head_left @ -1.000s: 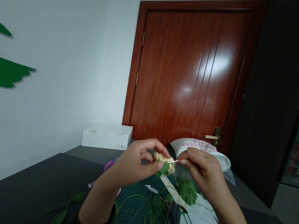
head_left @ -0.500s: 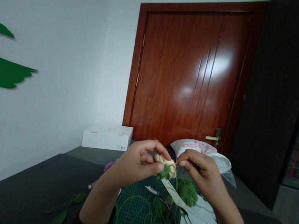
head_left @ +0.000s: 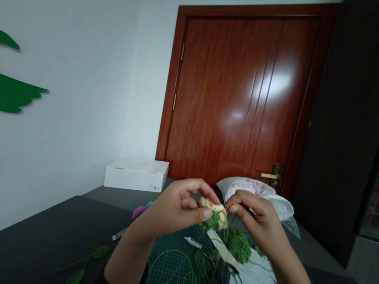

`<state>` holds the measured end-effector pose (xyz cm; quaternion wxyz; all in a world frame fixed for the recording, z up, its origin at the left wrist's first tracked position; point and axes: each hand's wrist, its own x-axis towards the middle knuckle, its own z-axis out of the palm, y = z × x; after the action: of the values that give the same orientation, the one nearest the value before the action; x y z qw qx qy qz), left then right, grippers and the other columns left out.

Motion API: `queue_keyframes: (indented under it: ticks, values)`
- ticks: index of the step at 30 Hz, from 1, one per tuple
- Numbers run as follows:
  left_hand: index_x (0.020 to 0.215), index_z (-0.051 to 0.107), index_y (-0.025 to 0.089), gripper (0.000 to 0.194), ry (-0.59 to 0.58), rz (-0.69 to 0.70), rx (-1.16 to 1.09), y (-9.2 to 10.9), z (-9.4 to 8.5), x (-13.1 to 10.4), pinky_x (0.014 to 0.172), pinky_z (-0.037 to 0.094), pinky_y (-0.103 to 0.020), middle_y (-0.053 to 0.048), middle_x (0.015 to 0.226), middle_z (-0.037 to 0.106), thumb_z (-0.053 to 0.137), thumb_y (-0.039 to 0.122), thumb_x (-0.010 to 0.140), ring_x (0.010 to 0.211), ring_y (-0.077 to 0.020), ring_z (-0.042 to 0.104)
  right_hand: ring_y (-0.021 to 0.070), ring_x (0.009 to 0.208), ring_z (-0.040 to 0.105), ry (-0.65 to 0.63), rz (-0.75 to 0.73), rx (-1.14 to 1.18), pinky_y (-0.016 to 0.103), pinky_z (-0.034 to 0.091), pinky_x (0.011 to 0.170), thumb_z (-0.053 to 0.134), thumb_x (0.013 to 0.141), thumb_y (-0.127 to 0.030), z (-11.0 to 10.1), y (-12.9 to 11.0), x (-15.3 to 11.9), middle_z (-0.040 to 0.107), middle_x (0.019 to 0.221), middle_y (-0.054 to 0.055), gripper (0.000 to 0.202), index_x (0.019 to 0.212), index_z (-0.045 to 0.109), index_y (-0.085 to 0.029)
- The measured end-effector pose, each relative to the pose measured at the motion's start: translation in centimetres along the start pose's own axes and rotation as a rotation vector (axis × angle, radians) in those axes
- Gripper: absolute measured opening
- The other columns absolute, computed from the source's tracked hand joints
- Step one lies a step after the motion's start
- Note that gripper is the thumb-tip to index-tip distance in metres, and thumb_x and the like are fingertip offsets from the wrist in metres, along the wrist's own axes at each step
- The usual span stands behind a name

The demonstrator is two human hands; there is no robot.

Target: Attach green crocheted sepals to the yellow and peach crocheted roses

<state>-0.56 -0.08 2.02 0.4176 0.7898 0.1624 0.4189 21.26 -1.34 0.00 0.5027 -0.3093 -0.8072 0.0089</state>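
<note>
My left hand (head_left: 192,204) pinches a crocheted flower piece (head_left: 222,213), cream yarn with a green base (head_left: 210,221), between thumb and fingers. Close on its right, my right hand (head_left: 248,212) has thumb and forefinger closed on a thin needle-like tool (head_left: 226,207), whose tip is at the cream and green piece. The fingers hide most of this tool, so whether it is a hook or a sewing needle is unclear. Green yarn runs down from the piece, near a ball of green yarn (head_left: 239,245) below my hands.
On the green cutting mat (head_left: 167,269) lie a small white tube (head_left: 193,242), scissors (head_left: 210,256) and loops of green yarn. A green leaf sprig (head_left: 80,267) is at left. Farther back are a white box (head_left: 136,175) and a white plastic bag (head_left: 255,188).
Both hands have shifted slightly right along with the view. The cream and green piece stays in my left hand, and my right hand keeps its pinch close beside it.
</note>
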Motion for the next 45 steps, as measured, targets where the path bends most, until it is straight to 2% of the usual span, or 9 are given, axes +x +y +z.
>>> queue_keyframes:
  ticks: [13, 20, 26, 30, 34, 37, 40, 42, 45]
  values:
    - [0.098, 0.066, 0.014, 0.023, 0.006, -0.01, -0.006, -0.4, -0.2, -0.2, 0.048, 0.037, -0.019, -0.003, 0.079, 0.062, 0.069, 0.027, 0.079, 0.055, -0.007, 0.05, 0.0164, 0.067, 0.063, 0.0, 0.009, 0.031, 0.028, 0.047, 0.062, 0.051, 0.094, -0.024, -0.1, -0.2, -0.1, 0.068, 0.07, 0.002, 0.024, 0.077, 0.068, -0.019]
    - [0.096, 0.067, 0.015, 0.022, -0.014, 0.007, -0.037, -0.4, -0.2, -0.1, 0.049, 0.038, -0.02, -0.004, 0.084, 0.063, 0.071, 0.027, 0.078, 0.057, -0.0074, 0.049, 0.0165, 0.066, 0.063, -0.002, 0.029, 0.097, 0.027, 0.047, 0.062, 0.051, 0.096, -0.033, 0.1, -0.1, 0.0, 0.067, 0.069, 0.002, 0.03, 0.074, 0.067, -0.019]
    - [0.095, 0.068, 0.016, 0.019, -0.042, 0.032, -0.08, -0.6, -0.2, -0.1, 0.056, 0.044, -0.022, -0.006, 0.087, 0.064, 0.071, 0.026, 0.079, 0.068, -0.0123, 0.058, 0.0148, 0.061, 0.058, -0.005, 0.019, 0.146, 0.025, 0.043, 0.058, 0.051, 0.097, -0.04, 0.6, 0.0, 0.0, 0.062, 0.064, 0.0, 0.035, 0.071, 0.063, -0.019]
    - [0.097, 0.066, 0.014, 0.018, -0.025, 0.023, -0.121, -0.7, -0.1, -0.1, 0.054, 0.042, -0.019, -0.004, 0.085, 0.062, 0.07, 0.022, 0.081, 0.063, -0.0081, 0.054, 0.0136, 0.058, 0.054, 0.016, 0.025, 0.049, 0.024, 0.038, 0.055, 0.05, 0.097, -0.038, 1.0, -0.4, 0.0, 0.056, 0.061, -0.002, 0.034, 0.07, 0.057, -0.02]
    - [0.101, 0.063, 0.014, 0.025, 0.056, 0.057, -0.23, -0.9, 0.0, 0.3, 0.064, 0.048, -0.02, -0.003, 0.092, 0.063, 0.073, 0.017, 0.079, 0.074, -0.0099, 0.059, 0.0126, 0.058, 0.054, 0.087, 0.027, -0.033, 0.023, 0.038, 0.055, 0.052, 0.096, -0.03, 1.4, -0.7, 0.1, 0.057, 0.063, -0.003, 0.027, 0.072, 0.056, -0.02]
    - [0.108, 0.06, 0.016, 0.037, 0.127, 0.086, -0.298, -1.2, 0.1, 0.8, 0.074, 0.052, -0.024, -0.006, 0.102, 0.064, 0.077, 0.017, 0.075, 0.09, -0.0153, 0.062, 0.0132, 0.058, 0.056, 0.222, 0.027, -0.019, 0.022, 0.039, 0.054, 0.053, 0.095, -0.029, 1.9, -0.6, 0.1, 0.06, 0.064, -0.002, 0.025, 0.073, 0.059, -0.02]
    - [0.11, 0.061, 0.016, 0.042, 0.206, 0.093, -0.326, -1.5, 0.4, 1.2, 0.083, 0.051, -0.026, -0.008, 0.107, 0.065, 0.08, 0.018, 0.073, 0.102, -0.0189, 0.061, 0.0131, 0.058, 0.056, 0.344, 0.031, -0.031, 0.022, 0.04, 0.054, 0.055, 0.095, -0.029, 2.4, -0.3, 0.1, 0.061, 0.065, -0.002, 0.023, 0.074, 0.061, -0.021]
    - [0.111, 0.061, 0.015, 0.039, 0.223, 0.076, -0.368, -1.6, 0.7, 1.4, 0.083, 0.052, -0.028, -0.01, 0.109, 0.064, 0.078, 0.019, 0.075, 0.102, -0.0199, 0.061, 0.0134, 0.061, 0.058, 0.392, 0.032, -0.054, 0.022, 0.041, 0.056, 0.056, 0.095, -0.029, 2.8, -0.2, 0.0, 0.063, 0.067, -0.002, 0.021, 0.076, 0.061, -0.021]
    - [0.11, 0.062, 0.014, 0.032, 0.182, 0.041, -0.491, -1.7, 1.1, 1.6, 0.07, 0.054, -0.028, -0.009, 0.102, 0.064, 0.073, 0.021, 0.08, 0.086, -0.0175, 0.063, 0.0142, 0.064, 0.059, 0.411, 0.044, -0.071, 0.024, 0.042, 0.059, 0.055, 0.095, -0.029, 3.2, -0.1, 0.0, 0.065, 0.07, -0.001, 0.018, 0.08, 0.062, -0.022]
